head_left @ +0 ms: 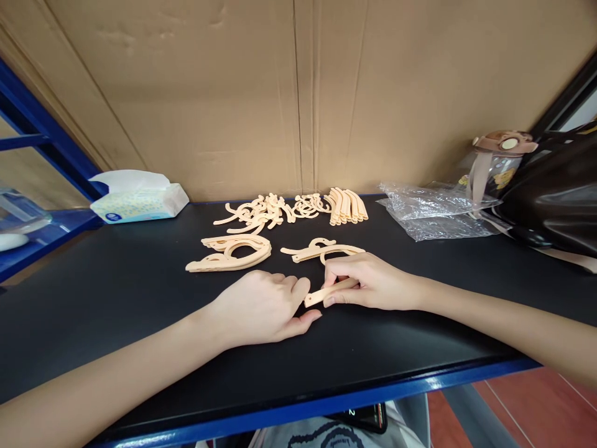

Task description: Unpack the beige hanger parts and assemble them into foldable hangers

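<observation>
My right hand [368, 283] pinches a beige plastic hanger arm [319, 297] between thumb and fingers, just above the black tabletop. The arm's holed left end reaches my left hand [265, 305]. Curled fingers of the left hand face away, so anything inside them is hidden; its thumb lies below the arm's end. Just beyond the right hand lie loose hanger pieces [310, 252], one with a curved hook. Left of these is a stack of folded hangers [228, 255] with round hooks.
Farther back are a heap of beige hooks [261, 211] and a row of hanger arms [347, 206]. A tissue pack [140, 199] stands at left. Clear plastic bags [433, 211], a strapped bottle [499, 162] and a black bag [559, 193] occupy the right. Cardboard [233, 93] walls the back.
</observation>
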Action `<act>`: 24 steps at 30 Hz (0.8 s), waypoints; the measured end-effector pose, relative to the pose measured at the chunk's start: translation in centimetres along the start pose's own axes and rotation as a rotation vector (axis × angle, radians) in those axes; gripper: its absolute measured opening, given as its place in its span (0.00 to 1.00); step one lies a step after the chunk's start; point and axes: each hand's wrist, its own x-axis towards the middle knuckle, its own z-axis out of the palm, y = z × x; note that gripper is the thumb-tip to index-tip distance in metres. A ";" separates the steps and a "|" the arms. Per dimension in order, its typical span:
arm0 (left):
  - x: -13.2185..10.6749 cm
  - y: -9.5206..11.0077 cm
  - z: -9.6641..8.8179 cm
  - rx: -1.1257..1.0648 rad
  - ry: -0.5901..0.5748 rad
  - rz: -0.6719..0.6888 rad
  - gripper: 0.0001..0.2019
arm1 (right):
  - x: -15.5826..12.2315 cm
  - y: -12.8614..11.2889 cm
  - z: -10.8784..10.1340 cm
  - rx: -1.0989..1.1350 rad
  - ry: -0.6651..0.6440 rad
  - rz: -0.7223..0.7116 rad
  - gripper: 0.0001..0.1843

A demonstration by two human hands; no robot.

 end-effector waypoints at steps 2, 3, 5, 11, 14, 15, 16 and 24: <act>0.0 0.0 -0.1 -0.004 -0.005 -0.005 0.17 | 0.0 -0.1 0.0 -0.014 0.004 0.003 0.12; 0.0 0.0 -0.1 -0.010 -0.011 -0.008 0.17 | 0.0 -0.1 0.0 -0.020 0.006 0.007 0.12; 0.0 0.1 -0.2 -0.035 -0.023 -0.013 0.16 | 0.0 -0.1 0.0 -0.028 0.009 0.011 0.12; 0.1 0.2 -0.2 -0.102 -0.032 -0.058 0.16 | 0.0 -0.1 -0.1 0.005 0.012 0.011 0.11; 0.1 0.3 -0.1 -0.098 -0.038 -0.064 0.16 | 0.1 0.1 -0.1 -0.010 0.014 -0.001 0.11; 0.2 0.3 -0.1 -0.098 -0.044 -0.066 0.16 | 0.1 0.2 -0.1 -0.020 0.014 -0.010 0.11; 0.2 0.3 -0.1 -0.100 -0.051 -0.068 0.15 | 0.1 0.3 -0.1 -0.031 0.016 -0.018 0.10; 0.1 0.0 0.1 -0.180 -0.035 -0.089 0.11 | 0.2 0.5 -0.1 -0.173 0.108 -0.092 0.08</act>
